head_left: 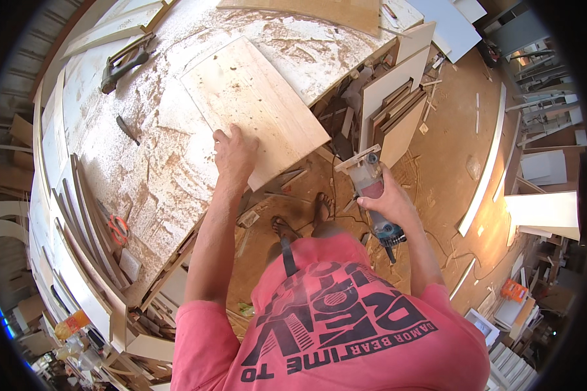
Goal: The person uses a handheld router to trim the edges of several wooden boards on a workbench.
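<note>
A light wooden board [254,104] lies flat on the dusty workbench [163,169], its near corner jutting past the bench edge. My left hand [233,153] rests on the board's near edge, fingers spread and pressing down. My right hand [388,202] grips a hand-held trim router [370,182] with a grey and red body and a flat base. The router hangs beside the bench, just right of the board's near corner and apart from it.
A dark power tool [120,65] and a dark hand tool [127,129] lie on the bench, which is covered in sawdust. Orange-handled pliers [117,229] sit near stacked panels at the left. Cut boards [398,98] lean against the bench's right side. White planks [482,176] lie on the floor.
</note>
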### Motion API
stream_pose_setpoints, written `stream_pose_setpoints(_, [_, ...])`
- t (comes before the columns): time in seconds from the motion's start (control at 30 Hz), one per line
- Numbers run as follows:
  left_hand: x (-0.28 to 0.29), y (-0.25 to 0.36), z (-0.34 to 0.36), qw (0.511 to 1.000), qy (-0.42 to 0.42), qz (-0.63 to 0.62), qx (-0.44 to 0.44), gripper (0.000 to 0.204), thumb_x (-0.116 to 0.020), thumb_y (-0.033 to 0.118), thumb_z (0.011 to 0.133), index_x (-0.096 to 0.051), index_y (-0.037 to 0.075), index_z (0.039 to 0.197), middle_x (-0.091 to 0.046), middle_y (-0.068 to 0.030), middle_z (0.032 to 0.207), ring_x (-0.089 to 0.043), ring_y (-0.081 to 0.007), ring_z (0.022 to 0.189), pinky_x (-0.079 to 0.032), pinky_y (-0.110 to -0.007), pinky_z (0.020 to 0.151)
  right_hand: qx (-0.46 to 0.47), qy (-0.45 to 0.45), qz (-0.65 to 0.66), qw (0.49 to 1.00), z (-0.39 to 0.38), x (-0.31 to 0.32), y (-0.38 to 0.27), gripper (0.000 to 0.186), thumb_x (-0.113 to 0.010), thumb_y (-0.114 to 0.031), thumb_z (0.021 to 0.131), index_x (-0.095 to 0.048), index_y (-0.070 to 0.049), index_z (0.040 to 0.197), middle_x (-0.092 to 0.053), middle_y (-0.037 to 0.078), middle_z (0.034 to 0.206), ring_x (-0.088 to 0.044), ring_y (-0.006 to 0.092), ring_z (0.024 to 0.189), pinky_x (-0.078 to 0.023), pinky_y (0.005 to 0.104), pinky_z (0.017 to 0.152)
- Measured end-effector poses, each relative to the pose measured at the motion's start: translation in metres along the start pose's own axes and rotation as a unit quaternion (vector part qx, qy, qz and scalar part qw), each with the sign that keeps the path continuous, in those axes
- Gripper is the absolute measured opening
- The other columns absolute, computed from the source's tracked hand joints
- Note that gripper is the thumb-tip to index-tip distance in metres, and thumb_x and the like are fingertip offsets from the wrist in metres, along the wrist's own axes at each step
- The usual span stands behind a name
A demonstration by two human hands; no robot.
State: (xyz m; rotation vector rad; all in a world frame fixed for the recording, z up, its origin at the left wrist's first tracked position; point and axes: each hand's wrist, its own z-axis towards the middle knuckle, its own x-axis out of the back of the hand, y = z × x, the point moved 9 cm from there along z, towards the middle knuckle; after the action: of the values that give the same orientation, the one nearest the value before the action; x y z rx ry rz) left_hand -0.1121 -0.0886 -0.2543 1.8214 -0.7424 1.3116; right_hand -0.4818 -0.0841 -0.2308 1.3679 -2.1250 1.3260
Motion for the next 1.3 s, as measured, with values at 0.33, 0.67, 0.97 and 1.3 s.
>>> stream_pose_setpoints(0.33, [0.017, 0.05, 0.046, 0.988, 0.104, 0.057, -0.097, 0.049, -0.056, 0.04, 0.095, -0.054, 0.011, 0.135, -0.048, -0.0215, 0.136, -0.047, -0.0383, 0.127, -0.041, -0.052, 0.1, 0.067, -0.03, 0.017, 0.997, 0.076, 0.051, 0.008, 0.112, -0.079, -0.044, 0.067, -0.023, 0.002, 0.151, -0.05, 0.029, 0.138, -0.052, 0.0389, 0.127, -0.042, 0.0421, 0.105])
stream_pose_setpoints(0.67, [-0.02, 0.151, 0.102, 0.957, 0.177, -0.01, -0.23, 0.046, -0.058, 0.039, 0.095, -0.051, 0.02, 0.137, -0.04, -0.0159, 0.148, -0.031, -0.0359, 0.142, -0.024, -0.057, 0.114, 0.133, -0.045, 0.0, 0.99, 0.145, 0.087, -0.018, 0.113, -0.082, -0.043, 0.064, -0.023, -0.001, 0.152, -0.055, 0.027, 0.132, -0.055, 0.0381, 0.123, -0.042, 0.0413, 0.104])
stream_pose_setpoints(0.97, [-0.032, 0.148, 0.069, 0.942, 0.129, -0.041, -0.307, 0.036, -0.061, 0.027, 0.093, -0.056, 0.021, 0.129, -0.042, -0.0088, 0.144, -0.032, -0.0276, 0.142, -0.022, -0.048, 0.12, 0.168, -0.139, -0.047, 0.975, 0.154, 0.075, -0.031, 0.107, -0.08, -0.036, 0.068, -0.025, 0.003, 0.151, -0.044, 0.029, 0.145, -0.045, 0.0373, 0.135, -0.036, 0.0395, 0.112])
stream_pose_setpoints(1.3, [-0.032, 0.145, 0.069, 0.945, 0.118, -0.031, -0.304, 0.042, -0.061, 0.02, 0.092, -0.054, 0.022, 0.134, -0.041, -0.0062, 0.148, -0.029, -0.0249, 0.144, -0.018, -0.046, 0.123, 0.21, -0.167, -0.093, 0.959, 0.174, 0.066, -0.046, 0.11, -0.081, -0.037, 0.065, -0.025, 0.0, 0.152, -0.044, 0.027, 0.145, -0.045, 0.0365, 0.134, -0.037, 0.0395, 0.111])
